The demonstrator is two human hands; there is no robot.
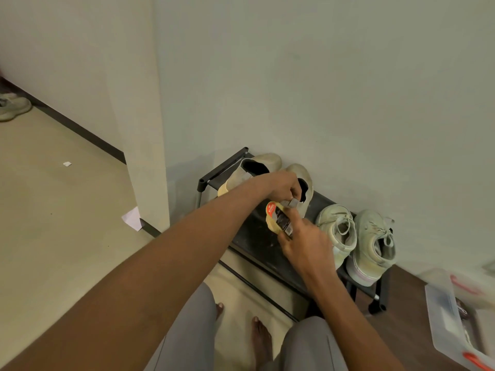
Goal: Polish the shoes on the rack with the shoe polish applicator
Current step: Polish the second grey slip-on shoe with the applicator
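Against a pale wall, a rack [267, 245] holds four shoes [340, 231]; right fingers [288, 236] pinch an applicator [278, 219], long axis slanting away-left, left fingers [290, 195] gripping its far end.

Single head-worn wide-angle view, looking forward and steeply down from standing height, facing a wall corner [160, 103], low shoe rack [267, 247] near centre at arm's reach, floor [53, 210] spreading left, own feet at bottom edge
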